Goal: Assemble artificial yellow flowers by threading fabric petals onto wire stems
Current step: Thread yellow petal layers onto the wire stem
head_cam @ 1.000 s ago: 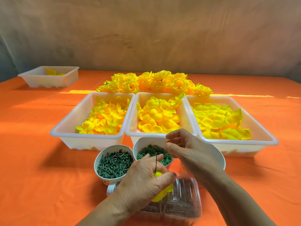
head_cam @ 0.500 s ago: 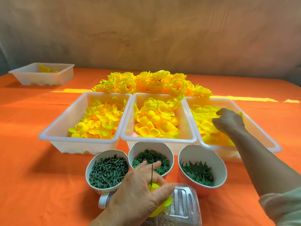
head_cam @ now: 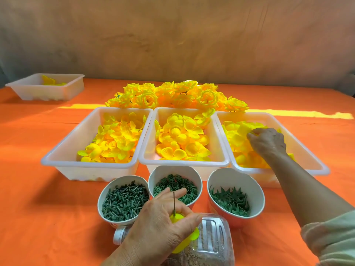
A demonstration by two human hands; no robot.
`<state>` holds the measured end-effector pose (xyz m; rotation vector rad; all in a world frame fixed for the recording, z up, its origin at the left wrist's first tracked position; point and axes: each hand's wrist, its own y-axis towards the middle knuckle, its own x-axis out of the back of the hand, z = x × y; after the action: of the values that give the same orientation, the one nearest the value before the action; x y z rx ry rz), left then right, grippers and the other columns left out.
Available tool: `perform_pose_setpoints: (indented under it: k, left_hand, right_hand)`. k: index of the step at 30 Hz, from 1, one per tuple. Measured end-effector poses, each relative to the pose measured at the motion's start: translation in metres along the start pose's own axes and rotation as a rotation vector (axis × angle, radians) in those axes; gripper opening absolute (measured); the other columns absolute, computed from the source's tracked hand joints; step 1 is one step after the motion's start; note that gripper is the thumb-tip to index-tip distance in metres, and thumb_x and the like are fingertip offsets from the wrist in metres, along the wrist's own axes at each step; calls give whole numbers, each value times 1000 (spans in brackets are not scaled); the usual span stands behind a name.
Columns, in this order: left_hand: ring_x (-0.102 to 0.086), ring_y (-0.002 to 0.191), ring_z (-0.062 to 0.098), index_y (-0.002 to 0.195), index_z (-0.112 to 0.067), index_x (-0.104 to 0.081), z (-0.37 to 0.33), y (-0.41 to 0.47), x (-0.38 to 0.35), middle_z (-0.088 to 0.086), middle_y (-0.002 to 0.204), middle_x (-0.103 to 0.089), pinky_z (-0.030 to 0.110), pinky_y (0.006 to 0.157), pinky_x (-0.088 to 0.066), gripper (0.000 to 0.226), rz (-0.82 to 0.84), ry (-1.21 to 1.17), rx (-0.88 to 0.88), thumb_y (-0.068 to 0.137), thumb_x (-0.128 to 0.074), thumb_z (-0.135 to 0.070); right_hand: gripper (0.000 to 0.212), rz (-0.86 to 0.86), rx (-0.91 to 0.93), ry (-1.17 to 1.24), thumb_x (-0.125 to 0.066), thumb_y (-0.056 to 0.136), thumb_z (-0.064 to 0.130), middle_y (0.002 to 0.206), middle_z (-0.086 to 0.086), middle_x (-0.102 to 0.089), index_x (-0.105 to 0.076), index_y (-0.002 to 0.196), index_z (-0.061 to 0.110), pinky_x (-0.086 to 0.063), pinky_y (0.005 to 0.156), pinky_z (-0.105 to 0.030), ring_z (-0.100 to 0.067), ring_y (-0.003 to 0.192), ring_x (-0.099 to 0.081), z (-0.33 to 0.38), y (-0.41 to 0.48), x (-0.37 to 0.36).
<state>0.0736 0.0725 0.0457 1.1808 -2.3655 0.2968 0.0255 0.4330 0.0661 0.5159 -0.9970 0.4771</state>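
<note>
Reaching into the right tray [head_cam: 307, 164], the right hand [head_cam: 267, 141] curls its fingers onto the petals [head_cam: 236, 135]; whether it pinches one I cannot tell. The left hand [head_cam: 159, 227], well apart and nearer the body, grips a yellow bud [head_cam: 176, 217] whose wire [head_cam: 173, 202] stands upright, so a petal should likely come across and down onto its tip.

The orange table [head_cam: 34, 217] carries four white trays [head_cam: 90, 166], three cups [head_cam: 230, 177], a clear bottle [head_cam: 215, 237] and a flower heap [head_cam: 172, 95].

three trays [head_cam: 184, 164] side by side, three cups [head_cam: 175, 174] before them
</note>
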Motion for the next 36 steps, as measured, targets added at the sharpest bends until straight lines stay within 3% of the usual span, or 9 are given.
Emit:
perform_pose_setpoints:
  k: [4, 8, 14, 19, 24, 29, 32, 34, 36]
  left_hand:
    - [-27, 131, -12, 69, -50, -73, -1, -1, 0, -40, 123, -45, 25, 106, -17, 7, -5, 0, 10, 74, -77, -50]
    - [-30, 135, -6, 70, -49, -73, -3, -1, 0, -32, 128, -49, 28, 108, -18, 8, -9, -9, 10, 73, -76, -56]
    - [-37, 136, -4, 76, -51, -75, -5, -2, 3, -21, 133, -55, 42, 116, -27, 40, 5, -57, -25, 52, -63, -81]
    - [-41, 125, -16, 77, -51, -75, -7, -2, 4, -28, 120, -57, 37, 110, -33, 45, 0, -72, -43, 48, -63, -84]
    - [-43, 122, -18, 76, -50, -75, -9, -4, 3, -28, 119, -56, 34, 107, -34, 35, -4, -68, -37, 55, -70, -77]
    - [-44, 114, -25, 76, -50, -75, -8, -5, 3, -33, 114, -56, 31, 103, -36, 28, -7, -61, -21, 59, -70, -71]
    - [-44, 109, -29, 75, -50, -75, -8, -5, 2, -34, 114, -55, 27, 95, -36, 27, -13, -56, -14, 58, -69, -70]
    - [-44, 109, -29, 75, -49, -76, -10, -4, 2, -34, 114, -55, 25, 93, -36, 29, -18, -59, -14, 57, -69, -71]
    - [-47, 114, -23, 75, -49, -76, -11, -4, 2, -33, 115, -56, 29, 98, -37, 29, -21, -56, -14, 58, -70, -72]
  right_hand:
    - [39, -3, -3, 136, -47, 93, 36, 134, -19, -53, -63, 127, 27, -40, 100, -43, -41, 124, -45, 2, -6, 19]
    - [25, -152, 49, 430, -62, 86, 32, 102, -11, -70, -74, 107, 23, -43, 82, -34, -32, 101, -60, 8, -21, 41]
    - [9, -34, -75, 992, -73, 82, 20, 80, -3, -65, -68, 89, 19, -45, 56, -26, -13, 65, -58, 19, -40, 54]
    - [7, -56, -114, 1001, -66, 87, 16, 91, -8, -65, -64, 93, 12, -56, 53, -29, -19, 62, -66, 26, -43, 49]
    - [13, -79, -187, 1048, -50, 93, 9, 107, -14, -58, -54, 104, 14, -59, 58, -32, -28, 78, -65, 20, -42, 47]
    - [9, 7, -140, 1040, -49, 99, 35, 102, -11, -51, -50, 102, 26, -53, 58, -34, -30, 80, -54, 16, -48, 50]
    - [13, 105, -155, 1037, -46, 99, 43, 118, -11, -49, -49, 105, 31, -55, 79, -50, -40, 103, -54, 13, -50, 55]
    - [11, -2, -127, 993, -49, 98, 41, 106, -5, -52, -53, 96, 31, -53, 81, -52, -30, 97, -51, 13, -50, 58]
    - [15, -171, -113, 994, -53, 96, 36, 85, -1, -49, -56, 82, 29, -47, 67, -42, -22, 79, -46, 13, -49, 63]
